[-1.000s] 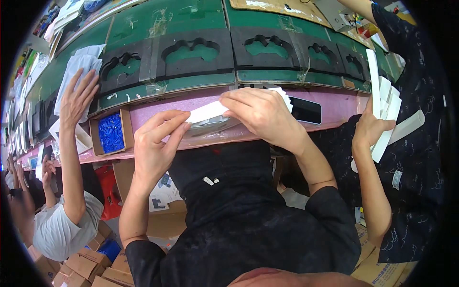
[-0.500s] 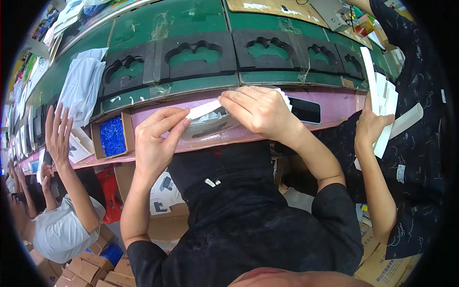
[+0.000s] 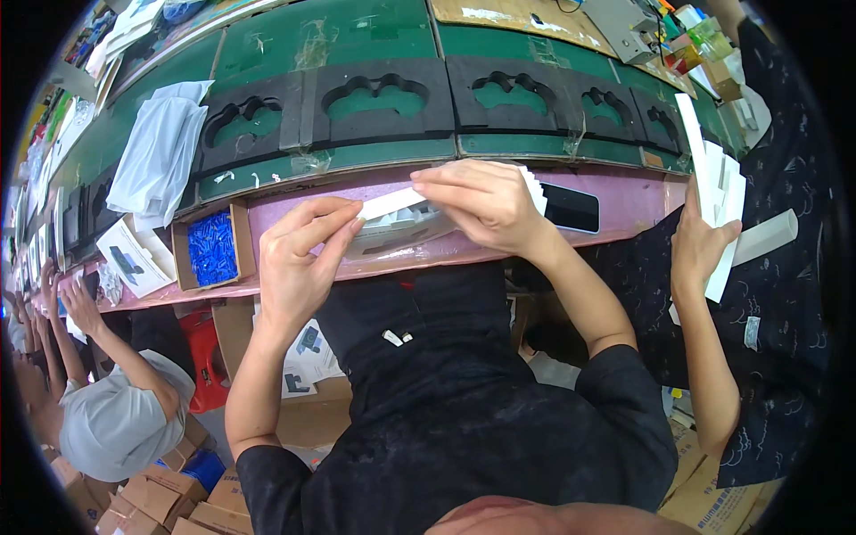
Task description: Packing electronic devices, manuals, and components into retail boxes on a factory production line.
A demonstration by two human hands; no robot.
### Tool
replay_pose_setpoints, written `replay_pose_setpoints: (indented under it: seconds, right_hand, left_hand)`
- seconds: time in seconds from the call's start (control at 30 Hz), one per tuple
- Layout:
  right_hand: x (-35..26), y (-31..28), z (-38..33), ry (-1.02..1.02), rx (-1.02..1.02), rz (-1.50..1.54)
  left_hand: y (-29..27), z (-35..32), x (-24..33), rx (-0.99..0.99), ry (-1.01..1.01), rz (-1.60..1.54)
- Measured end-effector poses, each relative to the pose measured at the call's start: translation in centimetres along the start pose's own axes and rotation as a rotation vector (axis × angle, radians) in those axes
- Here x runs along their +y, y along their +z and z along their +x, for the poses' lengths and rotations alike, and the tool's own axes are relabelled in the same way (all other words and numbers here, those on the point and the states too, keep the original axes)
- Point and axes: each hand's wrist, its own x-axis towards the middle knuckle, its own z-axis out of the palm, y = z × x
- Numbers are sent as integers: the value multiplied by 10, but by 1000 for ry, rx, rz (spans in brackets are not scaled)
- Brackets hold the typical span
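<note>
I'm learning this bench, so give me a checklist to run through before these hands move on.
1. Left hand pinching the white strip: ok.
2. Right hand gripping the strip, further right: ok.
3. Blue pieces contained in their cardboard box: ok.
4. Area beside the right hand free of loose items: not ok, a phone lies close by.
5. Strip's underside free of flaws: cannot tell, it is hidden.

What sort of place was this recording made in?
Likely a factory workshop for assembly or packing: black foam blocks with cut-outs along a green bench, an open cardboard box of small blue parts, and brown cartons gathered below.
</note>
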Motion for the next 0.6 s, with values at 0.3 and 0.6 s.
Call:
replay_pose_setpoints:
  seconds: [0.3, 0.6]
  right_hand:
    - [-4, 13, -8, 146, 99, 182]
    - [-14, -1, 1, 364, 16, 290]
  left_hand:
    - [-3, 2, 2, -22, 20, -30]
    - [-13, 0, -3, -69, 22, -57]
